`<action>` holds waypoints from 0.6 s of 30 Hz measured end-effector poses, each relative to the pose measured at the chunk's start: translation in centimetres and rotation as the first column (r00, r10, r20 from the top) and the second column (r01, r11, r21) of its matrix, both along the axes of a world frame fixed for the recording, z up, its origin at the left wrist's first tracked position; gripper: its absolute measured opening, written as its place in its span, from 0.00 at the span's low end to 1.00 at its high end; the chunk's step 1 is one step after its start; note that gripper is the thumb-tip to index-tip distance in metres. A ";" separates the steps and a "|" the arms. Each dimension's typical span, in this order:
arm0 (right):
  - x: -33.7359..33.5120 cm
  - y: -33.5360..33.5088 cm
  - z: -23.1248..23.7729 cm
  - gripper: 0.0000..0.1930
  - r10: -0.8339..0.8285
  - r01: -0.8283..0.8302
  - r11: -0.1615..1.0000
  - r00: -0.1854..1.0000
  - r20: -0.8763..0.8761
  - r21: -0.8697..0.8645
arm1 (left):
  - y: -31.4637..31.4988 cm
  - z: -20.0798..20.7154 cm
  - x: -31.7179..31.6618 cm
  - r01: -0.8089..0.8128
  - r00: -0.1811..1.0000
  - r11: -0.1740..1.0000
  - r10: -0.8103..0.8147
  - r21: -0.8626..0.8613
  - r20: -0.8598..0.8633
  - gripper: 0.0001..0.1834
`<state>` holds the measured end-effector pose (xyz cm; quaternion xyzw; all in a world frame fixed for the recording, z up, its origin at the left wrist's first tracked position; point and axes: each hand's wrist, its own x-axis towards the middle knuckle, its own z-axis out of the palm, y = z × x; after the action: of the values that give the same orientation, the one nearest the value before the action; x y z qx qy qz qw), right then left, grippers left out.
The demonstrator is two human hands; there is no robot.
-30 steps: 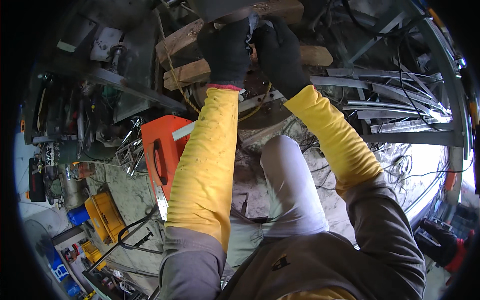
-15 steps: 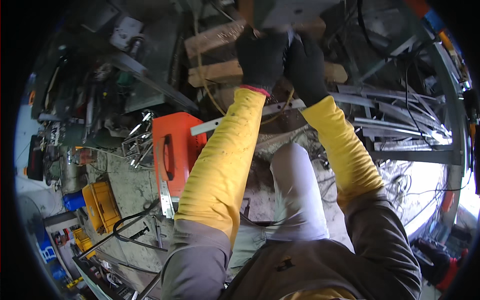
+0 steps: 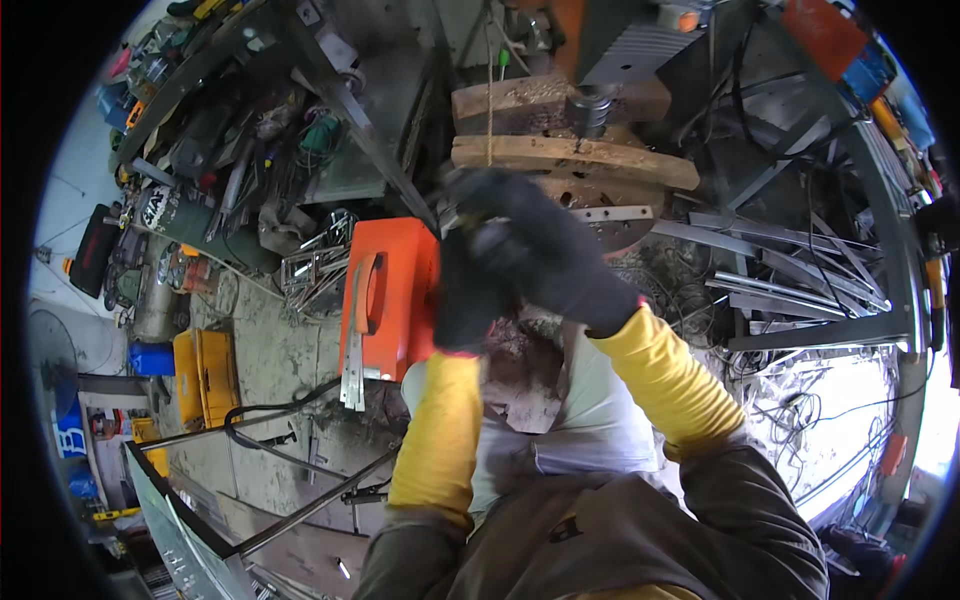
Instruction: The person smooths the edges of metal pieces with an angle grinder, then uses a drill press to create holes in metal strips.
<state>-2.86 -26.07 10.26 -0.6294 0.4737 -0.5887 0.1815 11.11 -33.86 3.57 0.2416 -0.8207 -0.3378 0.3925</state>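
Note:
My left hand point(image 3: 466, 290) and my right hand point(image 3: 565, 250), both in black gloves, are close together in front of me, just right of an orange metal box point(image 3: 395, 290). Motion smears their fingers, so whether they hold anything cannot be made out. Beyond them hangs the chuck point(image 3: 591, 115) of a drilling machine point(image 3: 640, 48), above wooden planks point(image 3: 560, 152). A pale metal bar with holes point(image 3: 615, 213) lies at the near side of the planks, partly hidden by my hands.
Metal lengths point(image 3: 800, 285) lie under a steel frame point(image 3: 890, 210) at the right. Tools crowd the far left. A yellow case point(image 3: 207, 375) stands on the floor at left, near a black cable point(image 3: 290, 405). A metal strip point(image 3: 352, 375) leans on the orange box.
Both hands have come away from under the drilling machine, toward me and to the left. The chuck they covered now shows. My view has shifted too.

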 end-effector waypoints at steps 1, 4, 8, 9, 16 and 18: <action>0.5 0.0 0.7 0.23 0.020 -0.046 0.994 0.967 -0.253 -0.097 | -1.1 -0.8 2.1 -0.207 0.973 0.913 0.229 -0.351 0.023 0.15; 0.3 1.8 1.4 0.25 0.014 -0.002 0.995 0.993 -0.120 0.103 | -2.2 -2.0 6.9 -0.139 0.817 0.785 0.435 0.604 -0.378 0.12; -6.4 3.8 5.3 0.27 -0.454 0.415 0.872 0.883 -0.116 -0.260 | -3.0 -3.6 11.9 -0.167 0.818 0.719 0.483 0.675 -0.312 0.18; -8.1 4.0 6.7 0.27 -0.552 0.528 0.812 0.833 -0.033 -0.248 | -3.2 -5.0 11.8 -0.160 0.809 0.692 0.500 0.704 -0.308 0.20; -7.2 2.9 14.5 0.19 -0.729 0.655 0.683 0.639 -0.246 -0.325 | -8.1 -15.3 10.8 0.416 0.745 0.363 0.390 0.834 -0.542 0.06; -7.7 2.3 14.6 0.18 -0.805 0.678 0.592 0.528 -0.272 -0.436 | -7.1 -15.3 9.1 0.351 0.690 0.255 0.580 0.901 -0.433 0.12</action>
<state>-10.61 -23.79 24.86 -0.4986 0.6382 -0.5090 -0.2917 20.18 -40.93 -11.71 0.3425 -0.1929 -0.7906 0.4696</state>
